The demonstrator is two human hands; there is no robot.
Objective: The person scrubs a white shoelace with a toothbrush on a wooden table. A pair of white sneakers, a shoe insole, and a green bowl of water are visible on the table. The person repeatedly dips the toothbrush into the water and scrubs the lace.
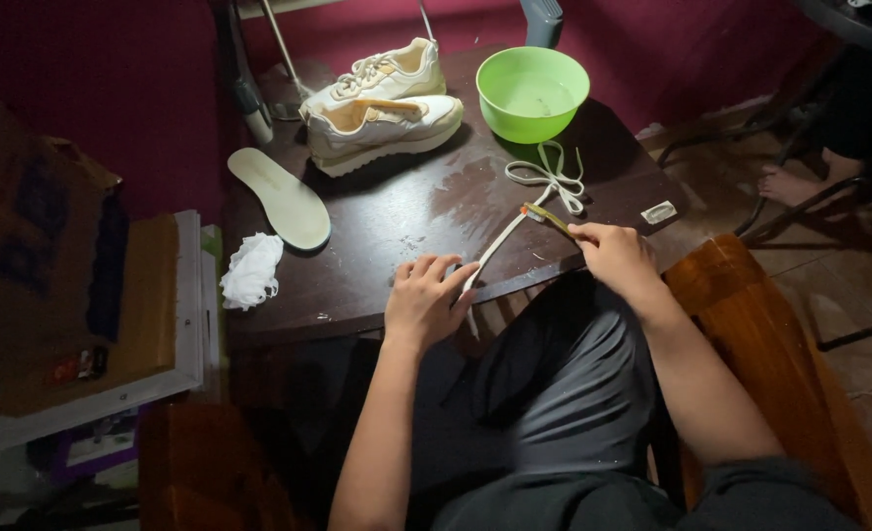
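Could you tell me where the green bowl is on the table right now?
In the head view the green bowl stands at the far edge of the dark table, right of centre, just right of the pair of white shoes and beyond the loose white shoelace.

The table (406, 226) looks like dark varnished wood, glossy, with wet streaks. The bowl (532, 93) is smooth green plastic. The shoelace (544, 192) is flat woven cloth, matt white. The sneakers (382, 113) show cream cloth and leather-like panels with rubbery soles. The insole (281, 199) looks foam, matt. The white rag (252, 270) is crumpled cloth
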